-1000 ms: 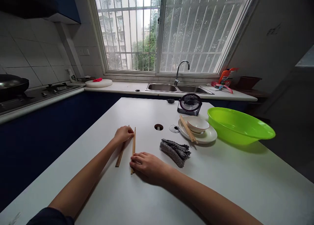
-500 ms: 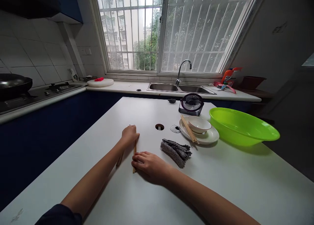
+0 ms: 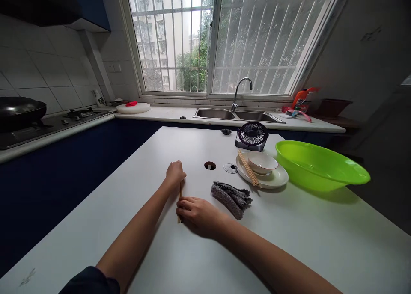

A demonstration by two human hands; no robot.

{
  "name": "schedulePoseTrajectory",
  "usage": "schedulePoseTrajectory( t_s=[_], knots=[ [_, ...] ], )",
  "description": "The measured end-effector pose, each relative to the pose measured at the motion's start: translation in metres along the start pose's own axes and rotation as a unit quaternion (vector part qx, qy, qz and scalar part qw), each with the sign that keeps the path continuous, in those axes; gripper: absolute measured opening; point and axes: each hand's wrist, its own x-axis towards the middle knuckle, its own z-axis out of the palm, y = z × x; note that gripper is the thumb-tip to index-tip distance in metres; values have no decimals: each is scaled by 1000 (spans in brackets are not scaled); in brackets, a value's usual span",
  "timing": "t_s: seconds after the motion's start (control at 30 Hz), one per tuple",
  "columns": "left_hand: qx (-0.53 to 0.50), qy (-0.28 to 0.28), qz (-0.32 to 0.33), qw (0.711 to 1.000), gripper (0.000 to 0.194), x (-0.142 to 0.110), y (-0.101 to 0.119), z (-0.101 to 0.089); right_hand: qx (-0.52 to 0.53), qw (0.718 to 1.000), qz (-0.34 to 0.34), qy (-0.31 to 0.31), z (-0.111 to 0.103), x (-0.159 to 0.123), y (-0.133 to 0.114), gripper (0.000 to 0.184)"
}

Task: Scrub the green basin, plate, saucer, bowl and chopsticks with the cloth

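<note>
Wooden chopsticks (image 3: 180,192) lie on the white table (image 3: 154,251), pointing away from me. My left hand (image 3: 175,173) is closed around their far end, its fingers partly hidden behind the back of the hand. Over the near part of the same chopsticks, my right hand (image 3: 199,216) curls its fingers, with the tips of the sticks showing just below them. A crumpled grey cloth (image 3: 231,198) lies right of my right hand. Beyond it, a white plate (image 3: 278,179) carries a bowl (image 3: 262,163) and more chopsticks (image 3: 248,169).
A large green basin (image 3: 321,167) stands at the table's right. Behind the plate are a small black fan (image 3: 252,135) and a dark scouring pad (image 3: 226,132). A round hole (image 3: 209,166) opens in the tabletop, its cover (image 3: 230,168) beside it. A sink (image 3: 215,113) sits under the window.
My left hand has shifted right, toward the chopsticks under my right hand. The sticks seen beside my left forearm no longer show separately. My right hand has barely moved.
</note>
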Motion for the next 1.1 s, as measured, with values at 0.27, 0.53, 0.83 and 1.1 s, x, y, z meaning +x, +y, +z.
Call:
schedulePoseTrajectory(
  t_s=[0.27, 0.53, 0.83, 1.1],
  knots=[
    [-7, -3, -4, 1000, 38, 4, 5, 3, -4, 1000, -7, 5, -1, -1, 1, 18],
    [-22, 7, -26, 999, 40, 0, 14, 3, -5, 1000, -16, 11, 0, 1, 5, 18],
    [-106, 8, -53, 993, 45, 6, 7, 2, -6, 1000, -16, 11, 0, -1, 7, 17],
    [-237, -20, -87, 967, 51, 18, -8, 5, 1, 999, -28, 18, -6, 1, 8, 21]
  ],
)
